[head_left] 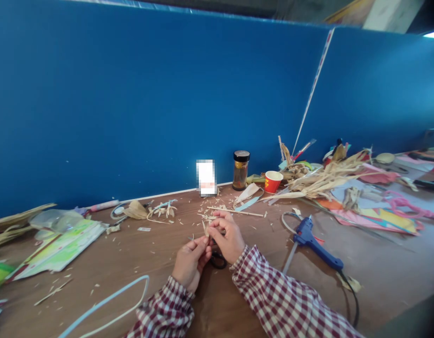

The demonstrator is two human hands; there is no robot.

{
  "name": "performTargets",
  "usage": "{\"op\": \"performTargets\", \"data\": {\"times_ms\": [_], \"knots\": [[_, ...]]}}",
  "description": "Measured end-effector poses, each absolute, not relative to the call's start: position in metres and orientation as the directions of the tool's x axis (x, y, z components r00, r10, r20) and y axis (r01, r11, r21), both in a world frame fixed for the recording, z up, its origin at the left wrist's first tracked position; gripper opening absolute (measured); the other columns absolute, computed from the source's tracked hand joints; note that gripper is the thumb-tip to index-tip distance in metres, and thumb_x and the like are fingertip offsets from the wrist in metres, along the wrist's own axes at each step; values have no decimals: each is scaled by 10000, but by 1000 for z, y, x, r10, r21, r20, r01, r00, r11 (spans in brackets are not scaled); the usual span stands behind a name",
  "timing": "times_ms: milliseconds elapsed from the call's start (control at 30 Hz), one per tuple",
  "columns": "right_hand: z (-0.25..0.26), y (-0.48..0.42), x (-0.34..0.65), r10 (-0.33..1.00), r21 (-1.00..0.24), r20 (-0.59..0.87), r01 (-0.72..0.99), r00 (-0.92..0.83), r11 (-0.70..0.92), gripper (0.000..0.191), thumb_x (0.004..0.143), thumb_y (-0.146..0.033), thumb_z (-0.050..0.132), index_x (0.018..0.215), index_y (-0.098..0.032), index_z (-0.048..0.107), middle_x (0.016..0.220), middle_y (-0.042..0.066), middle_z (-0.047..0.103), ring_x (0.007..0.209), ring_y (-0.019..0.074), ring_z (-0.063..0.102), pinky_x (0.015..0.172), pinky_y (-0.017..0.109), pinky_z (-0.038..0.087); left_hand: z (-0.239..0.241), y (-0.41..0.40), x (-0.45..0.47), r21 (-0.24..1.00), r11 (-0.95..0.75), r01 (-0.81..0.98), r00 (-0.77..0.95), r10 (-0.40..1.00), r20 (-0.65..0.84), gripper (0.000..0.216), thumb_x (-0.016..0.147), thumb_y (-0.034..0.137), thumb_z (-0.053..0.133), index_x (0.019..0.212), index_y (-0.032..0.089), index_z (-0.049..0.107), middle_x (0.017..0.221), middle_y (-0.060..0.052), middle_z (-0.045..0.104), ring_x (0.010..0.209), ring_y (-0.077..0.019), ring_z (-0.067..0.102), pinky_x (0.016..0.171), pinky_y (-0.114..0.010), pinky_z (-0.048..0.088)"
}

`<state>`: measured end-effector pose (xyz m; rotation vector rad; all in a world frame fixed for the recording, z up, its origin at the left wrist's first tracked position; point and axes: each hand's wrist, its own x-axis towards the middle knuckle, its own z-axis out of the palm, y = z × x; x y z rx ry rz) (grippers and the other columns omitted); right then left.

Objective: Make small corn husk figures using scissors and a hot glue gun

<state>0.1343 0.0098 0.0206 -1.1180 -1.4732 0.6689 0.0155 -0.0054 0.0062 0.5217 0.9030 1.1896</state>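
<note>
My left hand (191, 264) and my right hand (228, 238) meet above the middle of the table, fingertips pinched close together. Between them is a small pale strip (206, 228), which looks like dried corn husk; the fingers cover most of it. Black-handled scissors (218, 261) lie on the table just under my hands, partly hidden by them. Beyond my fingertips are a thin wooden stick (238, 212) and pale scraps scattered over the wood.
A blue glue gun (317, 243) lies to the right, its cord running toward me. Behind stand a dark-lidded jar (240, 171), a red paper cup (273, 182) and a lit, blurred screen (206, 177). Dried husks (322, 180) heap at right; pale-blue tubing (107, 299) lies front left.
</note>
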Motion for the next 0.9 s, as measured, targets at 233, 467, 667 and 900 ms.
{"op": "performTargets", "data": {"times_ms": [233, 467, 667, 900], "knots": [[21, 10, 134, 909, -878, 414, 285, 50, 384, 67, 722, -229, 573, 700, -189, 622, 1081, 57, 479, 905, 185, 509, 788, 355, 419, 5, -5, 16, 784, 320, -532, 84, 941, -327, 63, 685, 102, 645, 740, 71, 649, 644, -50, 625, 471, -36, 534, 468, -116, 490], [21, 9, 133, 907, -874, 419, 290, 46, 389, 55, 722, -206, 568, 728, -192, 620, 1082, 65, 481, 946, 202, 495, 792, 359, 414, 3, -4, 16, 809, 276, -519, 30, 952, -306, 116, 635, 146, 694, 723, 89, 644, 611, -28, 619, 456, -37, 524, 445, -115, 470], [22, 7, 132, 883, -838, 470, 322, 14, 441, 54, 729, -193, 550, 744, -189, 601, 1071, 65, 473, 1023, 198, 457, 828, 338, 397, 6, -5, 16, 820, 255, -513, -30, 949, -315, 165, 579, 180, 729, 689, 99, 636, 566, -10, 609, 432, -42, 520, 432, -126, 460], [24, 7, 133, 873, -822, 486, 349, 21, 450, 75, 721, -154, 532, 756, -183, 591, 1059, 68, 480, 967, 191, 480, 783, 317, 412, 7, -6, 17, 854, 202, -478, -63, 963, -263, 282, 503, 249, 769, 711, 99, 650, 559, -4, 618, 441, -49, 527, 435, -137, 462]]}}
